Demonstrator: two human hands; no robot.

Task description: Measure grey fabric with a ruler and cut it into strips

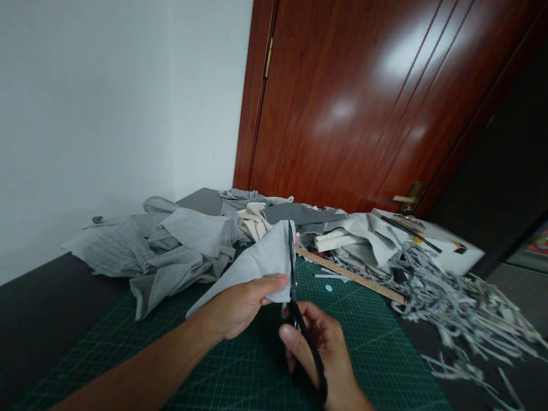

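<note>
My left hand (pixel 243 304) pinches a light grey piece of fabric (pixel 258 260) near its lower right corner, thumb on top. The cloth is held up above a green cutting mat (pixel 233 385), its left end hanging down to the mat. In my right hand (pixel 319 349) is a pair of black-handled scissors (pixel 310 345), fingers around the handles. The blades point away from me and lie along the right edge of the fabric. How far the blades are apart I cannot tell.
Crumpled grey fabric (pixel 175 240) is heaped on the left, by the white wall. A wooden ruler (pixel 350 275) lies across the mat's far part. Cut grey strips (pixel 460 306) pile up at right, near a white box (pixel 467 250). Behind stands a brown door (pixel 336 94).
</note>
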